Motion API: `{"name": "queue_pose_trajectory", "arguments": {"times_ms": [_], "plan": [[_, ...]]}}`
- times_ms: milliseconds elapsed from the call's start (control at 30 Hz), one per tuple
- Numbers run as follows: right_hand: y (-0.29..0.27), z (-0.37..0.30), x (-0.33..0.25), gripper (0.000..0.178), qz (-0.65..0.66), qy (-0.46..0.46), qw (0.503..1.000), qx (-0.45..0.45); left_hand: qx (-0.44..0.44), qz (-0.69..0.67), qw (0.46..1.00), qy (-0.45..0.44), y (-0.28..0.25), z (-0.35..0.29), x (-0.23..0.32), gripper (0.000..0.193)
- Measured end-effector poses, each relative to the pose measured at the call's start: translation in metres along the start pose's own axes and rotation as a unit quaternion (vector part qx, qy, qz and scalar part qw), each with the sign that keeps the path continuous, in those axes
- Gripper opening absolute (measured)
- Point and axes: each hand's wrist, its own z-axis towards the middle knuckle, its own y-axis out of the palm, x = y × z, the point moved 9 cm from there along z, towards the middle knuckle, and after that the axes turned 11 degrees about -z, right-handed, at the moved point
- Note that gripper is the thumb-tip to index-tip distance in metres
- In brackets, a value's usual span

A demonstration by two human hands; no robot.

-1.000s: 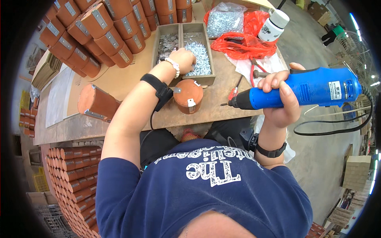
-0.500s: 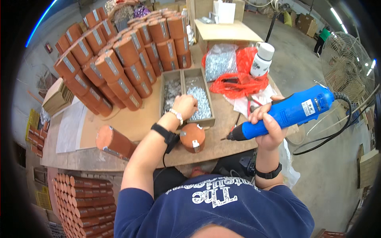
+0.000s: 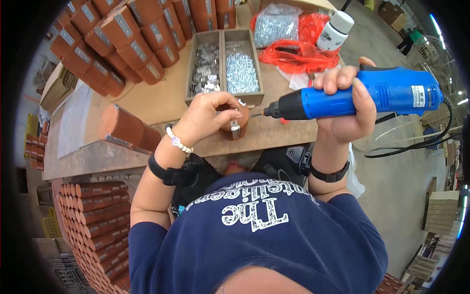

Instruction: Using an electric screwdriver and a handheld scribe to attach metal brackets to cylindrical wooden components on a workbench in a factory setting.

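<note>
The left hand (image 3: 210, 113) is covering part of the brown cylinder (image 3: 243, 127), its fingertips (image 3: 236, 114) appearing too small to reveal whether they are pinching anything. The thin bit (image 3: 257, 114) of the blue driver (image 3: 384, 93) is likewise leaving contact unclear. The upper edge is cropping the stacked cylinders (image 3: 128, 44).

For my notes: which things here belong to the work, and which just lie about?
Apparently in use: blue electric screwdriver, in right hand; reddish-brown cylinder, at left hand; grey two-compartment box of small metal parts.

Seemingly lying about: white cylindrical bottle; red plastic bag.
</note>
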Motion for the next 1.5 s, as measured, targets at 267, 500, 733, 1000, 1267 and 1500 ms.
{"name": "queue_pose_trajectory", "arguments": {"times_ms": [267, 500, 733, 1000, 1267, 1500], "plan": [[0.017, -0.014, 0.019, 0.043, -0.006, 0.032, 0.997, -0.065, 0.041, -0.088, 0.995, -0.031, 0.008, -0.032, -0.014, 0.009], [0.024, -0.019, 0.016, 0.044, -0.003, 0.025, 0.998, -0.066, 0.041, -0.158, 0.986, -0.023, 0.014, -0.038, -0.011, 0.009], [0.039, -0.02, 0.019, 0.047, -0.018, 0.027, 0.992, -0.123, 0.043, -0.129, 0.991, 0.003, 0.013, -0.039, -0.012, 0.009], [0.061, -0.017, 0.029, 0.038, -0.146, 0.046, 0.974, -0.164, 0.067, -0.069, 0.993, 0.068, 0.006, -0.034, -0.006, 0.009], [0.073, -0.002, 0.05, 0.013, -0.224, 0.026, 0.958, -0.176, 0.045, 0.063, 0.992, 0.101, 0.014, -0.04, 0.004, 0.026], [0.08, -0.007, 0.069, 0.03, -0.221, 0.088, 0.953, -0.186, 0.034, 0.082, 0.993, 0.08, 0.015, -0.043, -0.014, 0.033]]}}
